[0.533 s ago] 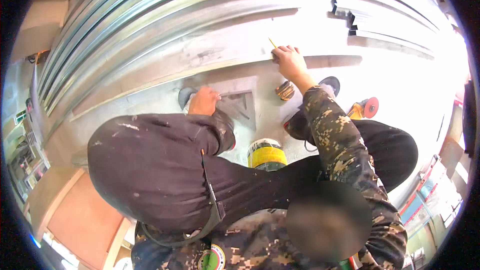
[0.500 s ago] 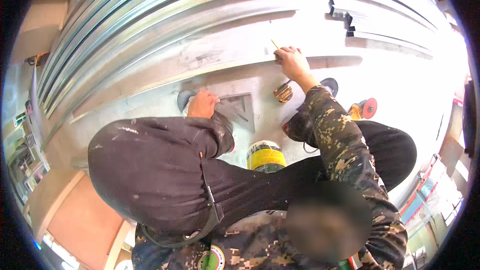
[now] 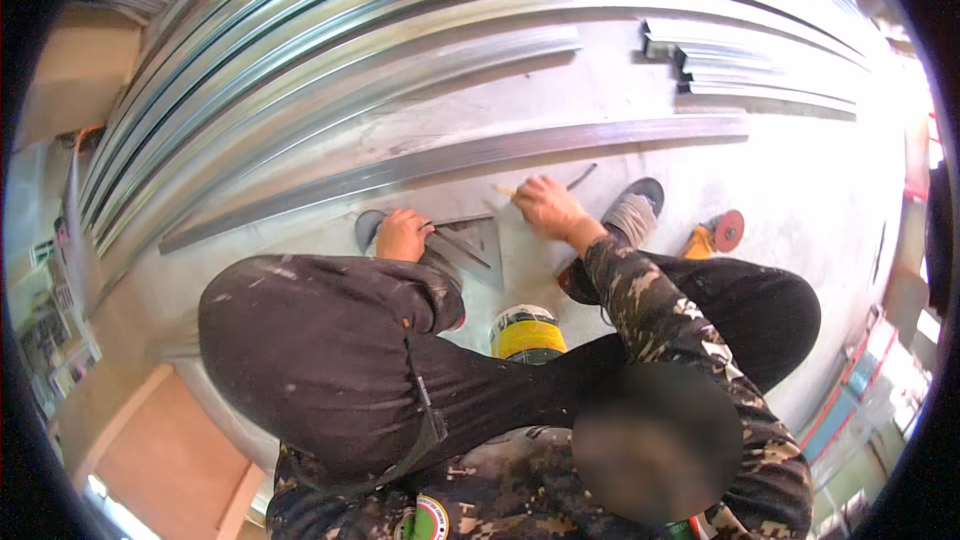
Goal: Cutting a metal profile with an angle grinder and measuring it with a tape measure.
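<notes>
My right hand [image 3: 548, 208] is closed on a yellow pencil [image 3: 505, 190], whose end points left. It is over the floor, just short of a long grey metal profile [image 3: 460, 155]. My left hand [image 3: 402, 235] rests by my left foot with its fingers pinched. A small dark thing shows at the fingertips, too little of it to name. Beside those fingers a flat grey triangular plate [image 3: 485, 237] with slot-like dark strips lies on the floor. Behind my right hand a thin dark strip [image 3: 582, 176] sticks out; its other end is hidden.
Several long metal profiles [image 3: 330, 40] run across the far floor. Shorter cut profiles [image 3: 760, 70] lie at the far right. A yellow angle grinder [image 3: 705, 240] with a red disc sits beyond my right knee. Between my legs stands a bucket [image 3: 528, 338] with a yellow band.
My right hand, with the pencil, has come back from the long profile toward me and to the left. The tape measure near it no longer shows. My left hand stays by my left foot.
</notes>
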### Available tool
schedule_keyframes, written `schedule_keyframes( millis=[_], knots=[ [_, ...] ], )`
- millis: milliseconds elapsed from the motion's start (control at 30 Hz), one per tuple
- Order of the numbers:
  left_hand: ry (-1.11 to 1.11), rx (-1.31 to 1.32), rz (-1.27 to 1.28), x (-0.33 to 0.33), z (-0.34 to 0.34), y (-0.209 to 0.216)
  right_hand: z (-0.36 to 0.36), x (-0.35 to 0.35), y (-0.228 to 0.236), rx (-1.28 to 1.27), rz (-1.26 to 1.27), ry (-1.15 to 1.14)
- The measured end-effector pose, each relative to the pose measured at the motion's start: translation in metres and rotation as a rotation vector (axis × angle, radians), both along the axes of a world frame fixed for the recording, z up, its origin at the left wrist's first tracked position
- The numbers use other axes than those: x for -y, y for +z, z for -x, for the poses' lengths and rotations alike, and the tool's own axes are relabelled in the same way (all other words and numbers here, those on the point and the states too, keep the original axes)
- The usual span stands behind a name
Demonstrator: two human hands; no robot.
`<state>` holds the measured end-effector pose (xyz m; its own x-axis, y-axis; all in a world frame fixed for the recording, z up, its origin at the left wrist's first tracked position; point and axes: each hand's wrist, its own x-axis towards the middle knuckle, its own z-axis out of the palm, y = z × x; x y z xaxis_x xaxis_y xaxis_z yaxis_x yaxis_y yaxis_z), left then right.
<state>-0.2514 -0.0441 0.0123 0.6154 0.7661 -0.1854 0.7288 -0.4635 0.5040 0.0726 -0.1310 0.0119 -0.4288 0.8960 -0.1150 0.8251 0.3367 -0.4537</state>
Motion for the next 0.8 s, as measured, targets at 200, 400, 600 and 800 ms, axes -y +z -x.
schedule_keyframes(
  millis=[200,400,600,800],
  knots=[
    [0.311,0.037,-0.058,-0.005,0.060,0.059,0.019,0.020,0.047,0.241,0.213,0.046],
    [0.859,0.037,0.111,0.023,0.168,0.144,0.007,0.039,0.030,0.378,0.318,-0.047],
    [1.015,0.254,0.166,0.088,0.167,0.221,0.021,0.039,0.000,0.207,0.244,0.147],
    [0.944,0.869,-0.091,0.119,0.144,0.322,0.038,0.004,0.063,0.184,0.296,0.087]
  ],
)
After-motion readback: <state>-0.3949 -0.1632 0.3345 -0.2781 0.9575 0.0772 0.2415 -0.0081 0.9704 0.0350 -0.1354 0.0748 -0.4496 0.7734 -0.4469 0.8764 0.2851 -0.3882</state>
